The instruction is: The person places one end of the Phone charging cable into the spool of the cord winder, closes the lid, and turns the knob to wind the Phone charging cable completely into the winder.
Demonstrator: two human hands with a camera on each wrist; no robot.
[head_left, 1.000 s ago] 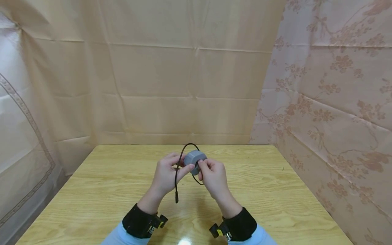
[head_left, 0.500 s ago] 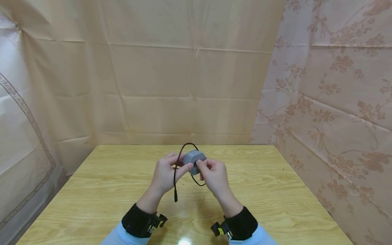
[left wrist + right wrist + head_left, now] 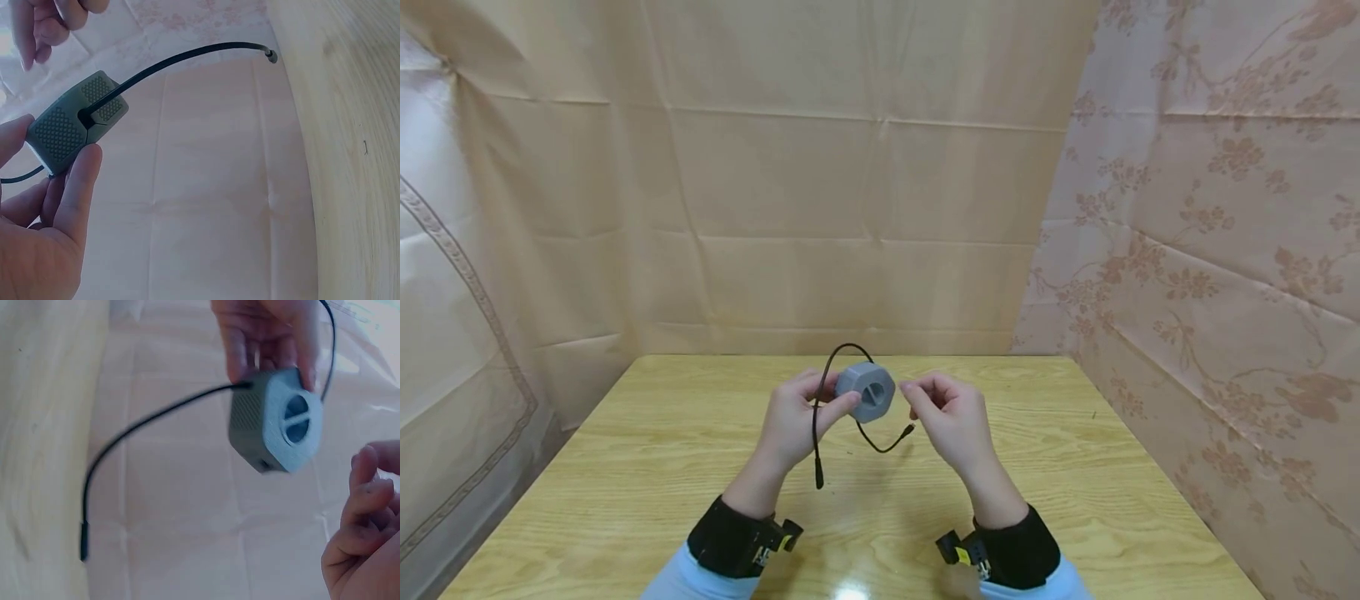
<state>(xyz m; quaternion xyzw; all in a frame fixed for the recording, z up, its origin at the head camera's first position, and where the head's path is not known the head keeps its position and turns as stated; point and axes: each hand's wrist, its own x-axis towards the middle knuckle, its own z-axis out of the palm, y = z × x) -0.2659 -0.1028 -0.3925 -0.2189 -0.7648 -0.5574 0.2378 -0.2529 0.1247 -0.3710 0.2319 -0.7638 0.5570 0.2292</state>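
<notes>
A grey faceted cable winder (image 3: 867,392) hangs over the table, pinched between the thumb and fingers of my left hand (image 3: 790,421). Its round face, with a bar across a recess, is turned toward my right in the head view; textured side walls show in the left wrist view. From opposite sides of the winder runs a thin black cable (image 3: 134,428). One end loops over my left hand and hangs down; the other curves below the winder to a small plug (image 3: 909,430). My right hand (image 3: 953,417) is just right of the winder, apart from it, fingers loosely curled around nothing.
Beneath both hands lies a wooden table (image 3: 662,467). A beige cloth (image 3: 850,183) hangs behind its back edge, with a flowered cloth (image 3: 1210,250) on the right and a white one (image 3: 445,375) on the left.
My right hand has let go of the winder's round face and drawn back to the right. My left hand has shifted slightly left with the winder, turning its face more into view.
</notes>
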